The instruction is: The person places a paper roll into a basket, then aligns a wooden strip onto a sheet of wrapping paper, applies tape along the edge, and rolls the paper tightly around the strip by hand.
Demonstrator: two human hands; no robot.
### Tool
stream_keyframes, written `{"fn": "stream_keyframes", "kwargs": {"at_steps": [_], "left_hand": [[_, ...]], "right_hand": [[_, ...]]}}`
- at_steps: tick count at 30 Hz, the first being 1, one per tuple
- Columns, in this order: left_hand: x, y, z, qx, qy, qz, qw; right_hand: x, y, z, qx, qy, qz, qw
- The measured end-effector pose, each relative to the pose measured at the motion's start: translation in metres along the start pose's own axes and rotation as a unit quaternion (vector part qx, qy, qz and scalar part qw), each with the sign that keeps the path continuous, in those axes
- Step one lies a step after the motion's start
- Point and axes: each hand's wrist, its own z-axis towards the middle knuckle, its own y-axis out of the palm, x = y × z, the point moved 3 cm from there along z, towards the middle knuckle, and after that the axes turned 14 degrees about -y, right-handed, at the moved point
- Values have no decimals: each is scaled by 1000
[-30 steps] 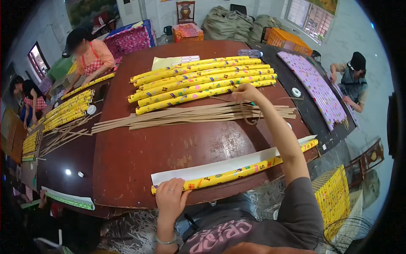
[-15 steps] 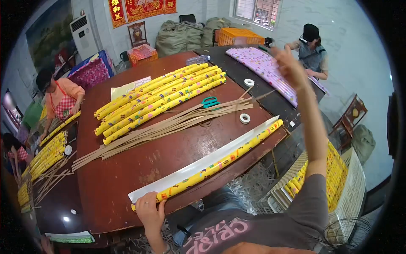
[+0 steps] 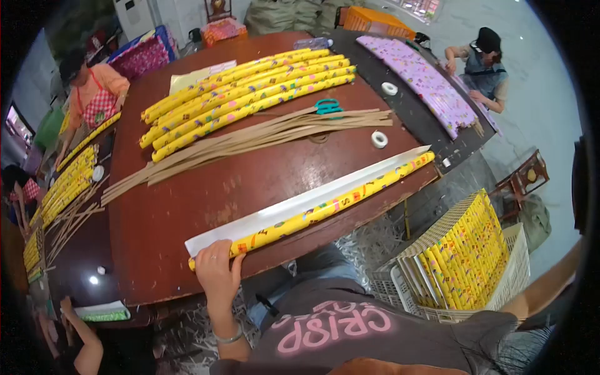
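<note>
Head view: the yellow roll [image 3: 310, 217] lies along the near edge of the table [image 3: 156, 231], its far end close to the right-hand corner. Left hand [image 3: 215, 265] has hold of its left end, fingers over the top, thumb on the near side. Right hand is out of frame; only the forearm shows, going off to the right, so can't tell if it's holding anything.

Main risk: one-ended hold. Nothing visible steadies the right end, so a twist of the left wrist could swing it, maybe over the edge. White flap [image 3: 294, 209] lies loose along the back of the roll; can't see any tape on it. If the left hand lets up, roll could slacken and the flap skew. Uneven pressure could also leave one end tighter than the other. Edge looks chipped, might nick the paper if the roll drags across it.

Beyond: brown strips [image 3: 250, 137] with scissors [image 3: 328, 107] at their far side, tape ring [image 3: 377, 144] between strips and flap. Careless reach there could snag strips or knock the ring. More yellow rolls [image 3: 250, 112] behind, well apart from the hand.
</note>
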Motion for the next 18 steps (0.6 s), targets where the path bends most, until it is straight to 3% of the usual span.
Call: {"fn": "stream_keyframes", "kwargs": {"at_steps": [2, 4, 6, 7, 8, 9, 10, 11, 12, 13, 14, 15, 16, 18], "left_hand": [[0, -1, 1, -13, -9, 4, 1000], [-1, -1, 3, -19, -28, 8, 999], [-1, 0, 3, -32, 0, 5, 999], [-3, -1, 3, -31, -17, 17, 999], [-2, -1, 4, -31, -3, 14, 999], [-2, -1, 4, -30, 13, 9, 999], [-4, -1, 3, -26, 0, 17, 1000], [-4, 0, 2, -22, 7, 19, 1000], [-4, 0, 1, -17, 15, 21, 1000], [-3, -2, 2, -13, 2, 26, 1000], [0, -6, 3, -16, -10, 57, 998], [1, -8, 3, -20, -22, 88, 996], [1, -8, 2, -22, -42, 100, 994], [1, -6, 2, -10, -54, 107, 993]], "right_hand": [[12, 96, 10, 69, -55, -9, 996], [41, 108, 22, 92, -76, 6, 993], [90, 92, 41, -8, -28, -224, 974], [146, 219, 51, -19, -26, -206, 978], [162, 352, -2, 39, -222, -392, 892], [205, 350, -15, 34, -223, -378, 898], [261, 334, -20, -35, -43, -187, 981], [308, 340, -30, -107, 142, 15, 984], [308, 445, -37, -117, 140, 24, 983], [325, 533, -43, -235, 235, 96, 938], [339, 597, -56, -218, 242, 100, 940], [337, 657, -58, -310, 283, 106, 901], [343, 703, -67, -377, 348, 196, 836], [348, 781, -92, -464, 363, 242, 771]]}}
